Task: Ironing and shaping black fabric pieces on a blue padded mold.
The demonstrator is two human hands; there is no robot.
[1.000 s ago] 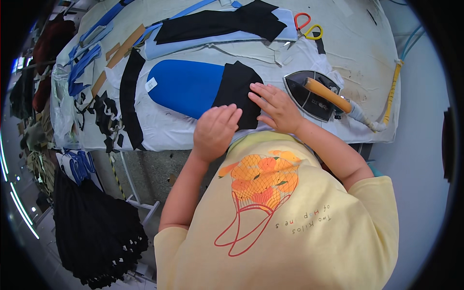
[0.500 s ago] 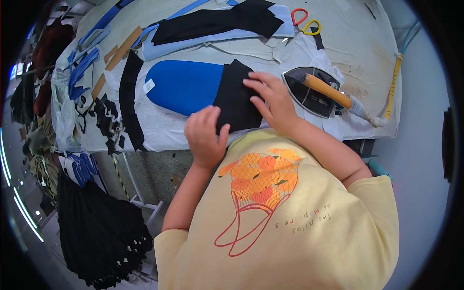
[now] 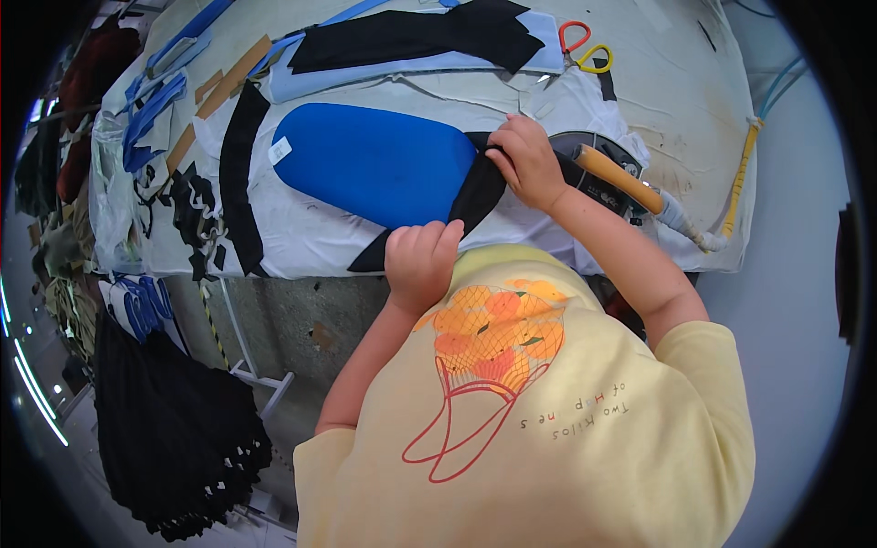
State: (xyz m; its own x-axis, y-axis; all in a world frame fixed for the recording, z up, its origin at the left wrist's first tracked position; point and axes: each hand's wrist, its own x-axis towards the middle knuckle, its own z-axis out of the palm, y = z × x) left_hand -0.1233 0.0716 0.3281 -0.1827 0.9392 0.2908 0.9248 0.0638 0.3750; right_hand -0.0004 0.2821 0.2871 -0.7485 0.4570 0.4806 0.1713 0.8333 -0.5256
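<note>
At the worktop [image 3: 690, 105], your left hand [image 3: 423, 263] and right hand [image 3: 527, 164] each grip the black cloth [image 3: 477, 194], fingers curled over its edge at the right end of the blue board [image 3: 373, 164]. The spread hold likely keeps the strip between them straight and even; whether it runs beneath the board cannot be told. The iron [image 3: 621, 180] rests just beyond your right hand, apparently within easy reach, while scissors [image 3: 570, 60] lie farther back, seemingly out of the way.
</note>
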